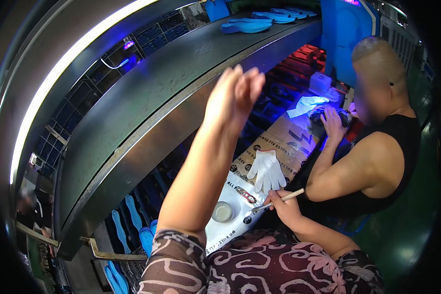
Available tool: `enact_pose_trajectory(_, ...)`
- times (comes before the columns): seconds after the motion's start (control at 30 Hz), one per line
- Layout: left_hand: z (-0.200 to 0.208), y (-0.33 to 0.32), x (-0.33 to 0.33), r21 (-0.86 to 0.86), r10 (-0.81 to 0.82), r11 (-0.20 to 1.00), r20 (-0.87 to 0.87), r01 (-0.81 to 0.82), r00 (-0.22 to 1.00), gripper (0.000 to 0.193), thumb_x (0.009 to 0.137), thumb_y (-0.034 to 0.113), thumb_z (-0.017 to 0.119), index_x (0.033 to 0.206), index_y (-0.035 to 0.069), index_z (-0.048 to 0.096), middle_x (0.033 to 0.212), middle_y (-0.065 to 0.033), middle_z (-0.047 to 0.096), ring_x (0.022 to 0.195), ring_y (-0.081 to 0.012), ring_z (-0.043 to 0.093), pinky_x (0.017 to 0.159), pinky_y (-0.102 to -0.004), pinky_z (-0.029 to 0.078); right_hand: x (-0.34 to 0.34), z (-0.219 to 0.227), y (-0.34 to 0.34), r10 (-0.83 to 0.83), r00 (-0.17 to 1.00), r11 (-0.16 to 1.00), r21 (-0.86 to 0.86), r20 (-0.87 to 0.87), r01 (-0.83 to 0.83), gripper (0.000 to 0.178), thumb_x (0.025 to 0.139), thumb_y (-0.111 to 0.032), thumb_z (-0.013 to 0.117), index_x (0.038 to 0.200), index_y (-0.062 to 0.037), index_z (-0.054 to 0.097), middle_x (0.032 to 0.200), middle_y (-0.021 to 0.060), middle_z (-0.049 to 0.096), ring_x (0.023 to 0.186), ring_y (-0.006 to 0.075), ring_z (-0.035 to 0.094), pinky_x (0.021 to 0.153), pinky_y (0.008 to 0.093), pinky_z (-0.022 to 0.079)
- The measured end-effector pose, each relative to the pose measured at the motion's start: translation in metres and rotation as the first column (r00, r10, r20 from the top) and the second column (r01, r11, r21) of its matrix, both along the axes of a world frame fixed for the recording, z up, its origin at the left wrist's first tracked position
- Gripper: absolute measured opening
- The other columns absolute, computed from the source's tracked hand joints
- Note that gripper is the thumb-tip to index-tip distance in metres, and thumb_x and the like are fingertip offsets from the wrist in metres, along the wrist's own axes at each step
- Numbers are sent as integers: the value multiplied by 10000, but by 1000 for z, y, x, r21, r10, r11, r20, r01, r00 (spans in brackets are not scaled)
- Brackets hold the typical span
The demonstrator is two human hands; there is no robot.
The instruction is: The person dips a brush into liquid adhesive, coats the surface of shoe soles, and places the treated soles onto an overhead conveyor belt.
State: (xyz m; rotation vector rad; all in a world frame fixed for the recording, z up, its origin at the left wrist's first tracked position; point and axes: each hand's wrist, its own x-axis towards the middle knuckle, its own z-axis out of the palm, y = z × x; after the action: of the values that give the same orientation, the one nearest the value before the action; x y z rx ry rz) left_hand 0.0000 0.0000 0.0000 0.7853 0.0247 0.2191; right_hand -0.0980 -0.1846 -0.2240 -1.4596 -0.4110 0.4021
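Note:
My left hand (234,95) is raised in front of the edge of the conveyor belt (147,98). Its fingers are loosely bent and apart, slightly blurred, and I see nothing in them. Lower down, my right hand (285,208) grips a brush (294,194) with a pale handle, its tip angled down to the left over a white-covered work surface (220,237). Left of the brush tip stands a small round jar (222,211) of pale liquid. A red-handled tool (246,195), perhaps a cutter, lies just behind. Beyond it rests a white knitted glove (268,171).
Blue shoe soles (247,25) lie on the far belt; more blue soles (146,240) sit at lower left. A co-worker (372,142) at right handles a dark shoe (323,116) under purple light, beside a white cloth (306,105). Brown cardboard (284,137) covers the bench.

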Motion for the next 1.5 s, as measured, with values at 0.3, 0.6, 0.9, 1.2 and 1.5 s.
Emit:
enact_pose_trajectory(0.3,-173,91,-292,651,491,754,-467,-90,735,515,876,174,588,1320,-5,397,950,-108,619,837,-188,629,703,-278,520,-6,-21,17,146,989,989,37,-36,-145,328,948,-231,505,746,-11,640,623,10,554,575,72,493,549,217,398)
enact_pose_trajectory(0.6,-247,93,-451,834,916,189,-340,519,214,483,768,295,655,1173,58,543,893,-170,653,828,-354,628,733,-435,489,-18,-21,68,211,978,973,-99,9,-209,361,953,-267,484,727,-15,612,680,28,585,593,80,487,578,220,398)
enact_pose_trajectory(0.9,-255,94,-458,757,935,-3,-230,653,270,272,759,176,545,939,-21,492,722,-209,635,640,-387,618,603,-466,495,-48,-8,85,314,949,945,-96,1,-313,365,953,-290,491,731,-27,614,708,30,590,622,82,481,604,215,393)
enact_pose_trajectory(1.2,-245,78,-468,84,430,859,-656,-506,621,473,817,199,599,1206,-25,452,1039,-121,580,832,-178,607,583,-277,512,-54,-1,89,281,959,946,-165,-26,-281,354,934,-312,517,748,-32,627,701,23,576,626,83,482,605,219,399)
enact_pose_trajectory(1.5,-216,38,-388,629,780,563,-189,-536,597,464,819,47,612,1219,-27,389,1110,-152,542,962,-195,575,814,-325,487,-78,57,103,493,794,864,-94,355,-495,325,917,-232,537,707,-6,639,658,51,585,620,119,515,591,268,418)
